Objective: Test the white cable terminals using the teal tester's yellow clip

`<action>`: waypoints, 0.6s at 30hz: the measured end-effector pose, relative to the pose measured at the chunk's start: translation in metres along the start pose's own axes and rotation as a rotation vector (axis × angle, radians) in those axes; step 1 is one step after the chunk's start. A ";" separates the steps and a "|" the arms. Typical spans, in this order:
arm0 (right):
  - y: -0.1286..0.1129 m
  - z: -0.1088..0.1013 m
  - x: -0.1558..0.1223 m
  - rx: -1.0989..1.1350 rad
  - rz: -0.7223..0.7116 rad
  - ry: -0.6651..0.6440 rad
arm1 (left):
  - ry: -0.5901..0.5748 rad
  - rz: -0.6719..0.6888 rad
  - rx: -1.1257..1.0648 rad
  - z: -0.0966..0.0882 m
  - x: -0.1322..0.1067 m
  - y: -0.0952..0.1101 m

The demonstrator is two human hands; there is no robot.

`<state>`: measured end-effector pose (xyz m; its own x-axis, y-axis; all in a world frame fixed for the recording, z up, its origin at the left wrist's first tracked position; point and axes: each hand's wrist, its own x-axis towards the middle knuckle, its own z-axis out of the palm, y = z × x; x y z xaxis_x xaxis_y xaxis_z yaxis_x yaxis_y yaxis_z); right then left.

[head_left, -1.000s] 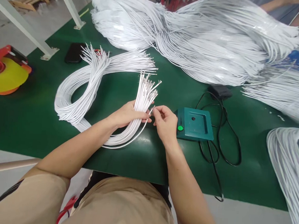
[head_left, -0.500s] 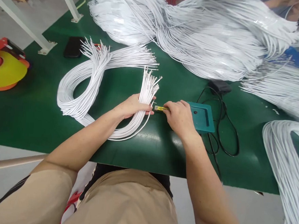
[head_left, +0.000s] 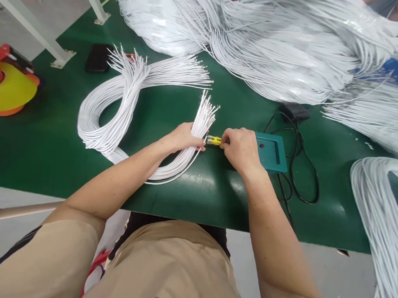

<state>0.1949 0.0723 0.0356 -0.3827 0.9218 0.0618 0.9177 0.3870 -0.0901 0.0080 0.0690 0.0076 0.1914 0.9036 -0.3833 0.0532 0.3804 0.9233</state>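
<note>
My left hand (head_left: 187, 138) is closed round one end of a bundle of white cables (head_left: 184, 159). Bare-looking tips fan out above the thumb, and a single cable stands a little apart along the right side. Between finger and thumb my right hand (head_left: 241, 149) pinches a small yellow piece (head_left: 214, 141) with a pale, clear-looking tip. That tip lies close to my left thumb and the single cable; whether they touch I cannot tell. Just beyond my right hand is a teal device with a shallow tray (head_left: 272, 158).
A coiled cable bundle (head_left: 94, 132) lies left, near a black phone-like object (head_left: 98, 58). A red and yellow tape dispenser (head_left: 10, 88) stands at far left. Big cable heaps (head_left: 277, 50) cover the back. Black cords (head_left: 315, 175) and another bundle (head_left: 379, 207) are on the right.
The yellow piece shows more of its length between my hands, and its tip stays near my left thumb. The cable tips in my left hand have shifted slightly right.
</note>
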 end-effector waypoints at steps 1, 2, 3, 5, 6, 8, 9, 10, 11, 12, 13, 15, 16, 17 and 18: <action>0.000 0.001 0.000 0.005 0.002 0.007 | -0.001 -0.003 0.021 0.001 0.000 0.000; 0.001 0.001 0.000 0.009 0.004 0.011 | -0.001 -0.005 0.042 0.001 0.001 0.000; 0.001 0.002 0.000 0.011 0.006 0.012 | -0.001 -0.008 0.065 0.002 0.001 0.000; 0.001 0.002 0.000 0.014 0.008 0.015 | -0.001 -0.005 0.122 0.002 0.001 0.001; 0.001 0.002 0.000 0.016 0.008 0.018 | -0.002 -0.001 0.154 0.002 0.001 0.001; 0.000 0.001 0.000 0.022 0.010 0.020 | -0.007 0.007 0.213 0.001 0.001 0.002; 0.000 0.000 0.000 0.030 0.010 0.015 | -0.011 0.010 0.230 0.001 0.001 0.002; 0.001 -0.001 -0.002 0.041 0.007 0.009 | -0.014 0.011 0.234 0.000 0.001 0.002; 0.001 -0.001 -0.004 0.049 0.001 0.015 | -0.018 0.012 0.227 0.000 0.001 0.001; 0.002 -0.001 -0.007 0.049 0.000 0.042 | -0.019 0.013 0.214 0.000 0.001 0.001; 0.003 -0.001 -0.010 0.036 0.014 0.092 | -0.022 0.011 0.202 0.000 0.001 0.001; 0.006 0.002 -0.019 -0.025 0.089 0.230 | -0.027 0.003 0.177 0.001 0.000 0.002; 0.009 0.004 -0.022 -0.059 0.143 0.288 | -0.027 -0.002 0.169 0.001 0.000 0.002; 0.011 0.007 -0.025 -0.086 0.190 0.323 | -0.029 -0.007 0.165 0.001 -0.001 0.003; 0.013 0.009 -0.028 -0.102 0.220 0.331 | -0.033 -0.008 0.158 0.000 -0.002 0.004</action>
<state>0.2163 0.0521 0.0234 -0.1362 0.9189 0.3703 0.9860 0.1620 -0.0393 0.0082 0.0691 0.0124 0.2222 0.8927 -0.3920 0.2075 0.3496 0.9137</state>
